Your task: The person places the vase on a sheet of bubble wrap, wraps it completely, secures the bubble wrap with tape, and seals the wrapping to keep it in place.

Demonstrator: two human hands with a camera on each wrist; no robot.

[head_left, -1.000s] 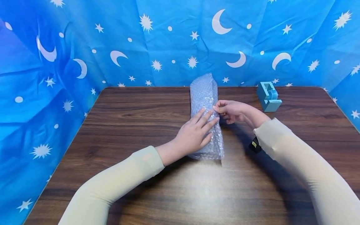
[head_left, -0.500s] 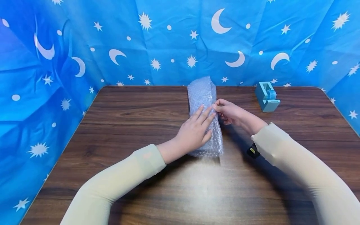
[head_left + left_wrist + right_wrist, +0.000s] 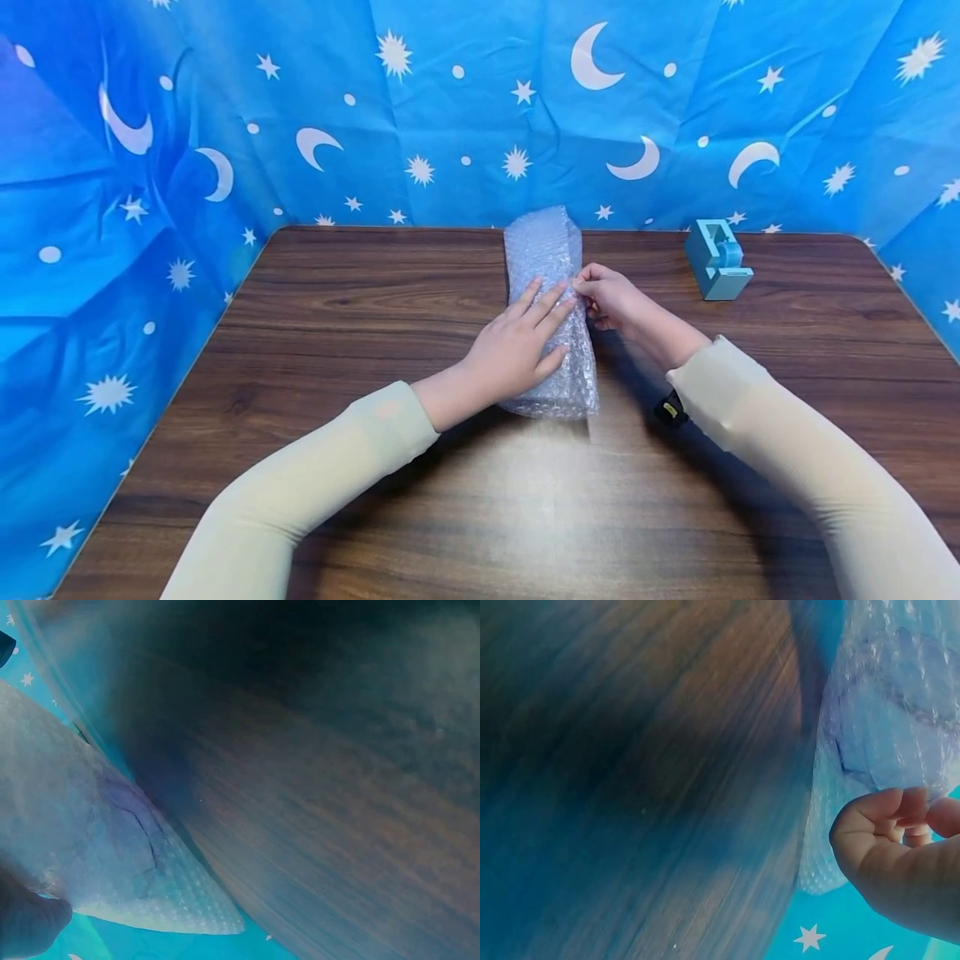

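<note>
A long package in clear bubble wrap [image 3: 542, 242] lies lengthwise on the table, its far end reaching the back edge. My left hand [image 3: 513, 346] rests flat across its middle with fingers spread and straight. At the package's right side my right hand [image 3: 611, 300] pinches the edge of the wrap between thumb and index finger, close to the left fingertips. The right wrist view shows the curled right hand [image 3: 885, 847] at the wrap's edge, with a bluish layer [image 3: 889, 727] showing through the bubbles. What is inside is hidden.
A teal tape dispenser [image 3: 718, 262] with a roll in it stands at the back right of the wooden table [image 3: 360, 283]. Behind the table hangs a blue cloth [image 3: 450, 117] with moons and stars. A black device [image 3: 670, 408] is under the right cuff.
Both hands stay nearly in place on the package. The right wrist has dropped slightly, and the package's far end appears a little lower.
</note>
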